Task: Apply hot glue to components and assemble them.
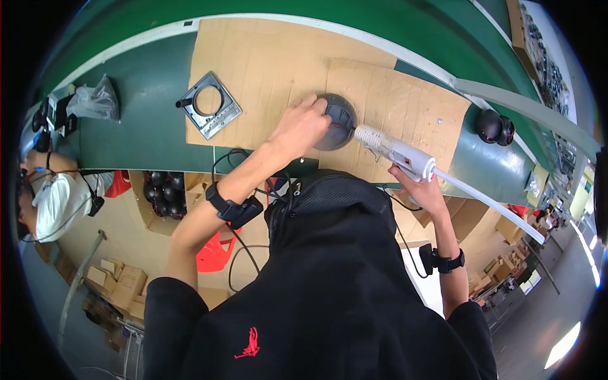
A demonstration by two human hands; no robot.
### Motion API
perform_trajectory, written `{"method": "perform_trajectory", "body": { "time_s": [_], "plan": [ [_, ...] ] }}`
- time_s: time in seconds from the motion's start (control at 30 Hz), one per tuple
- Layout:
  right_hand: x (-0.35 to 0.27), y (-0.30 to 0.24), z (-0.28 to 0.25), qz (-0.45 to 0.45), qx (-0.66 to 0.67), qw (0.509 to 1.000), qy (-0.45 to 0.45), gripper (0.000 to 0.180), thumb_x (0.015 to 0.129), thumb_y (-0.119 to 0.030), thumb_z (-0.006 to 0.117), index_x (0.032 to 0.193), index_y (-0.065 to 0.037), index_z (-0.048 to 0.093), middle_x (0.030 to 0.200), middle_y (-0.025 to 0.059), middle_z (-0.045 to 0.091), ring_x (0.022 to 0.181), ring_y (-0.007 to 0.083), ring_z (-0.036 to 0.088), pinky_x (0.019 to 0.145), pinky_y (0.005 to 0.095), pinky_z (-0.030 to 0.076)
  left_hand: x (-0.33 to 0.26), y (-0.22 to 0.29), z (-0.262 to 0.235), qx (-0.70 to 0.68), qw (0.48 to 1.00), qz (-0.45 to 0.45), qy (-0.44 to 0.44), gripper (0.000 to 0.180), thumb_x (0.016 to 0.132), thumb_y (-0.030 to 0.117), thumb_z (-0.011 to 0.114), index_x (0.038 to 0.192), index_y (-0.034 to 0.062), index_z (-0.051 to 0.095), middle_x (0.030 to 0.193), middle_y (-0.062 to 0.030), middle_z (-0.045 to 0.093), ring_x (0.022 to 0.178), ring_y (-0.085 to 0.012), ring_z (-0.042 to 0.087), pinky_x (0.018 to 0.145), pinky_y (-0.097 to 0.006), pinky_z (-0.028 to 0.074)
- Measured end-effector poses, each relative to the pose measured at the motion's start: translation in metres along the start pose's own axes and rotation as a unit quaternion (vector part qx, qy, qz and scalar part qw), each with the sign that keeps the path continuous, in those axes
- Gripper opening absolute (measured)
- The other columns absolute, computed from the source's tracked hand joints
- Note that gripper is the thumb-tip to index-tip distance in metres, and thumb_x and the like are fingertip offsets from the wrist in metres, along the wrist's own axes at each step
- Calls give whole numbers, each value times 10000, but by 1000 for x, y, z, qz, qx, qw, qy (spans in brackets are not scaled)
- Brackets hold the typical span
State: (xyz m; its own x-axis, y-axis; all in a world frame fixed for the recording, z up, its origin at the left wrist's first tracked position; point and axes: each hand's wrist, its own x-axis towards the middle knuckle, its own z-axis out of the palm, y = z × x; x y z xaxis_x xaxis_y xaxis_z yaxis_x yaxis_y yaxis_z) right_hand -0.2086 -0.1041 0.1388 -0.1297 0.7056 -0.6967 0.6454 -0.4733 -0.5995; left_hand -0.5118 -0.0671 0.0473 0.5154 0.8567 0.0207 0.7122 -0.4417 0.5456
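My left hand [306,125] reaches over the left rim of a black round plastic shell [342,124], its fingers curled and closed on it. Inside the shell are ribs and a small reddish strand, partly covered by the fingers. My right hand [419,188] is wrapped around the handle of a white hot glue gun [405,156]. The gun's tip is at the shell's right edge; whether it touches cannot be told. From the gun's back a long whitish glue stick [487,204] runs out to the right. To the left lies a grey square frame [219,119] with a round hole.
Flat cardboard [266,50] covers the middle of the green bench [152,69]. Black round parts [495,126] sit at the right, a clear plastic bag [95,100] at the left. A box of black balls [166,193] stands below. Another person [60,202] is at far left.
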Motion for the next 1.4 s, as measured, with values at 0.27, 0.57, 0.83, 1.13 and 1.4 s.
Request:
{"method": "perform_trajectory", "body": {
  "time_s": [0.27,0.57,0.83,1.13,1.4],
  "plan": [
    [-1,-16,-3,-10,-27,999,-30,227,911,-205,701,1058,-36,662,863,17,685,682,74,597,533,232,477,-30,65,5,-41,986,-85,-137,215,749,10,610,960,-34,622,829,-147,645,804,-303,673,654,-417,557],
    [8,-24,3,3,-165,986,-16,273,879,-215,714,1016,18,670,835,124,680,747,216,637,677,351,508,-33,80,20,-79,981,-146,-104,322,695,-61,622,1016,-83,603,862,-206,622,825,-333,673,671,-412,571],
    [20,-21,1,-59,-121,990,-39,126,928,-148,650,961,-28,631,785,0,644,561,55,514,487,229,417,-36,83,25,-65,980,-160,-97,326,688,-69,624,1013,-96,609,870,-206,615,836,-329,662,672,-424,566],
    [21,-28,1,-34,-152,987,-46,292,901,-241,695,1036,16,664,793,112,678,689,174,615,631,330,495,-37,84,30,-60,984,-156,-69,262,706,-45,611,962,-99,626,842,-207,617,810,-333,661,672,-420,561],
    [16,-31,6,-96,-213,972,-28,278,921,-267,686,1022,-11,648,765,26,650,569,75,530,513,254,427,-37,84,28,-66,983,-158,-60,278,698,-43,616,969,-108,624,847,-213,622,820,-337,663,665,-420,564]
  ]
}}
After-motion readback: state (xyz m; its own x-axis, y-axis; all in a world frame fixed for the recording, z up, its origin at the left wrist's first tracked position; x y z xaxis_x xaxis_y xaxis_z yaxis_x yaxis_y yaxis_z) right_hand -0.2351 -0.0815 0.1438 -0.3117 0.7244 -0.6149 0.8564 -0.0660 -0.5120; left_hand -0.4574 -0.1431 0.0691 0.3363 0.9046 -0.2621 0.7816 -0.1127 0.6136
